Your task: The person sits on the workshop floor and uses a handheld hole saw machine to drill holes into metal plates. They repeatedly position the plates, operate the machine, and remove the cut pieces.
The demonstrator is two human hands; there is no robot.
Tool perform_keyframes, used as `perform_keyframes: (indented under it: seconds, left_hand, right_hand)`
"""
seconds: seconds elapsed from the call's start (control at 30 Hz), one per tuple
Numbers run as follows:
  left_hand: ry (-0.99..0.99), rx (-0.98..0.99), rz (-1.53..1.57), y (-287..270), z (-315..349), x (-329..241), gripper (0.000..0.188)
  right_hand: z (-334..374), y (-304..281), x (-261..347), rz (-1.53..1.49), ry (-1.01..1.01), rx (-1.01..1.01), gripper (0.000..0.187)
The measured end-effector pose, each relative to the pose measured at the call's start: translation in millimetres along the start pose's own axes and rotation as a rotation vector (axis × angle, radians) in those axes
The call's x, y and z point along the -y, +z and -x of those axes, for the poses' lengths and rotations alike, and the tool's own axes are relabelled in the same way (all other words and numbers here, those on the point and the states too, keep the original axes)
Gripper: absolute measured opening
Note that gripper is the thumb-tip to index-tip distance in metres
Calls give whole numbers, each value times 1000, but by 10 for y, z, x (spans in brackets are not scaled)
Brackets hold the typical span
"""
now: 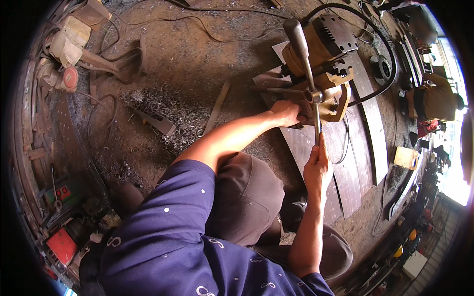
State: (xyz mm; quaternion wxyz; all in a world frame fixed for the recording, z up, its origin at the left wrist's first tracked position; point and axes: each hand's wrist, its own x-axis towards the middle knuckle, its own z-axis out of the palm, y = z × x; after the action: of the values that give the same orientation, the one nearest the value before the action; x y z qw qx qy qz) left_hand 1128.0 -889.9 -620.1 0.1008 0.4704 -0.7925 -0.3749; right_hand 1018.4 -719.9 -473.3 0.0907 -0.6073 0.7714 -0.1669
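A yellow and dark magnetic drill [318, 42] stands on steel plates in front of me, to the right. Its feed handle has several metal spokes meeting at a hub [314, 96], one spoke ending in a thick dark grip [296, 39]. My right hand [317, 165] closes around the spoke that points toward me, with a finger stretched along it. At the lower front of the drill, beside the hub, is my left hand [288, 113]. Its fingers are curled, and what they hold is hidden by the machine.
Metal shavings [173, 116] lie heaped on the floor to the left, with a flat steel piece [160, 123] among them. A thick black cable [390, 54] arches off the drill. Long steel plates [353, 182] extend to my right. Another person [437, 98] is at far right.
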Motion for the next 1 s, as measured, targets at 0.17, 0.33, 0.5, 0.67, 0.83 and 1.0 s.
perform_keyframes:
  seconds: [0.17, 0.33, 0.5, 0.67, 0.83, 1.0]
  left_hand:
    - [-13, 5, -1, -22, 12, -6, 53]
    - [-9, -9, 27, -47, 37, -7, 50]
    - [-16, -16, 33, -59, 52, -5, 47]
    - [-3, -22, 10, -64, 39, -4, 46]
    - [-3, -20, 19, -65, 35, -1, 46]
    - [-9, 0, 20, -134, 69, -33, 50]
  right_hand:
    - [-5, 5, -7, -8, 0, 11, 44]
    - [-1, 20, -23, -40, 24, 31, 44]
    - [-9, 31, -14, -36, 43, 49, 45]
    - [-9, -13, 37, -22, 60, 63, 45]
    - [-13, -18, 31, -25, 84, 88, 46]
    - [-8, -25, 39, -20, 97, 90, 46]
